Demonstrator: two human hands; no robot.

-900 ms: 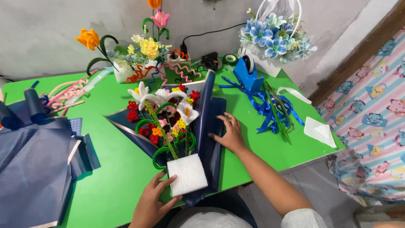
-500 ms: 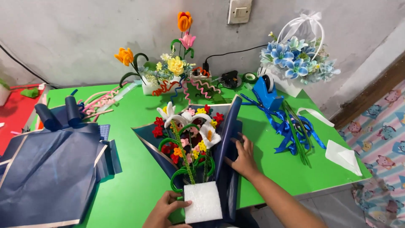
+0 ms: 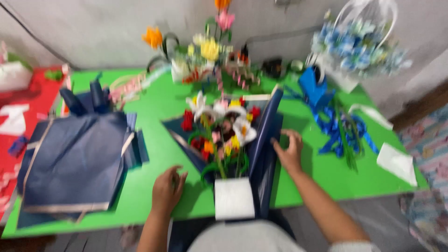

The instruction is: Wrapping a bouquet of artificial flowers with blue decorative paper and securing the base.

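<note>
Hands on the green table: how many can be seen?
2. The left hand rests near the table's front edge, left of the bouquet. The right hand is on the dark blue wrapping paper, right of the bouquet.

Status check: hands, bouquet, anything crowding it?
Left hand open beside navy wrapping paper. Right hand flat on its raised fold. Multicoloured flower bouquet lies inside. Blue ribbon tangle nearby, apart.

Bare forearms; R arm w/ short white sleeve; grey top.
</note>
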